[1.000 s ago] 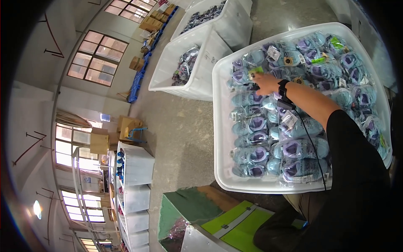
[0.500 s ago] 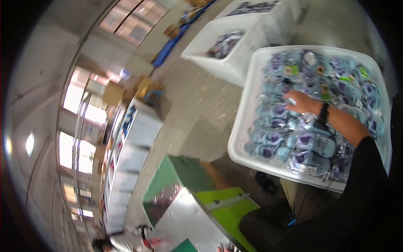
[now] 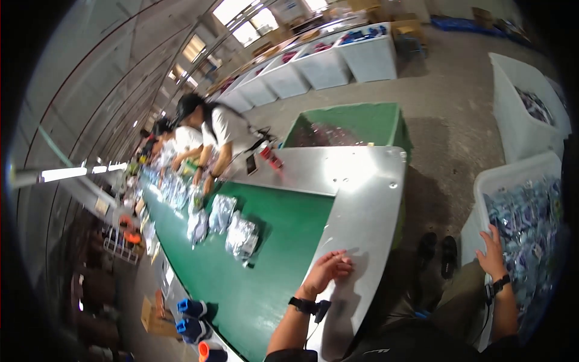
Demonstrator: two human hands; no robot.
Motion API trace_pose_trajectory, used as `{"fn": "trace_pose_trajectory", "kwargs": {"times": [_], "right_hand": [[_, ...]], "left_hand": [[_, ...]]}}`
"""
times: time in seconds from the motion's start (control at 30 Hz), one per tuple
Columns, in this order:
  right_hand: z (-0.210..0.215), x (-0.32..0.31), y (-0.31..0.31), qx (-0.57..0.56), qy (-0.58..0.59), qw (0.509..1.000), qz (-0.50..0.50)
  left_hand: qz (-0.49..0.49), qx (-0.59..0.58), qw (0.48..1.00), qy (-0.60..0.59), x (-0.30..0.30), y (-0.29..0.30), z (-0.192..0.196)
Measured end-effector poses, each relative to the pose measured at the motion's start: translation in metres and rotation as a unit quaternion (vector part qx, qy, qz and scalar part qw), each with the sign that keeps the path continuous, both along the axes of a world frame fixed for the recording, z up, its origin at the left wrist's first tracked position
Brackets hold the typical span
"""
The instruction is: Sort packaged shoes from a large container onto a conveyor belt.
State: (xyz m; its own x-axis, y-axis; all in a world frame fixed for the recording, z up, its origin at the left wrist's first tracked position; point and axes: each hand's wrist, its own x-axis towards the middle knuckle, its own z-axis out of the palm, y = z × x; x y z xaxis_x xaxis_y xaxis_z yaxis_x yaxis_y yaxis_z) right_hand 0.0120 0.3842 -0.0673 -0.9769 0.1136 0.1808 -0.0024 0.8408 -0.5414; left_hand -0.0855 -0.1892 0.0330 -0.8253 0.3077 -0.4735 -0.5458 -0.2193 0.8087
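Note:
My left hand (image 3: 329, 273) hovers over the bare metal border (image 3: 369, 199) of the green-topped table, empty, with loosely bent fingers. At the near left side of a white bin (image 3: 479, 181), my right hand (image 3: 492, 253) has its fingers spread and holds nothing. Whether it touches the rim I cannot tell. The bin is filled with light blue and purple shoes (image 3: 531, 223) in clear plastic bags. Ahead on the green surface (image 3: 283, 241) lie several clear bags, among them a shiny one (image 3: 243, 236) nearest my left hand.
Co-workers stand along the table's far side, the nearest person (image 3: 226, 130) bending over bags. A phone (image 3: 251, 164) and a red can (image 3: 271, 158) lie on the metal. Behind is a green bin (image 3: 350, 114); blue-topped objects (image 3: 192, 309) stand near left. More white bins (image 3: 374, 57) line the back.
The view has swung left toward the table. My right hand has drawn back from over the bagged shoes to the bin's side. My left hand now shows fully above the metal border.

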Motion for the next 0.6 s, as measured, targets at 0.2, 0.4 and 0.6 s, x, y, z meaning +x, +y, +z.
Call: {"fn": "trace_pose_trajectory", "kwargs": {"times": [0.2, 0.4, 0.6], "right_hand": [[-0.003, 0.007, -0.018, 0.042, 0.008, 0.999, -0.025], [-0.005, 0.004, -0.026, 0.078, 0.001, 0.996, -0.053], [-0.005, 0.002, -0.037, 0.11, 0.012, 0.99, -0.083]], "left_hand": [[0.209, -0.29, 0.928, 0.104, -0.013, -0.136, -0.022], [0.35, -0.598, 0.687, 0.22, -0.032, -0.259, -0.056], [0.356, -0.704, 0.588, 0.178, -0.051, -0.314, -0.045]]}}
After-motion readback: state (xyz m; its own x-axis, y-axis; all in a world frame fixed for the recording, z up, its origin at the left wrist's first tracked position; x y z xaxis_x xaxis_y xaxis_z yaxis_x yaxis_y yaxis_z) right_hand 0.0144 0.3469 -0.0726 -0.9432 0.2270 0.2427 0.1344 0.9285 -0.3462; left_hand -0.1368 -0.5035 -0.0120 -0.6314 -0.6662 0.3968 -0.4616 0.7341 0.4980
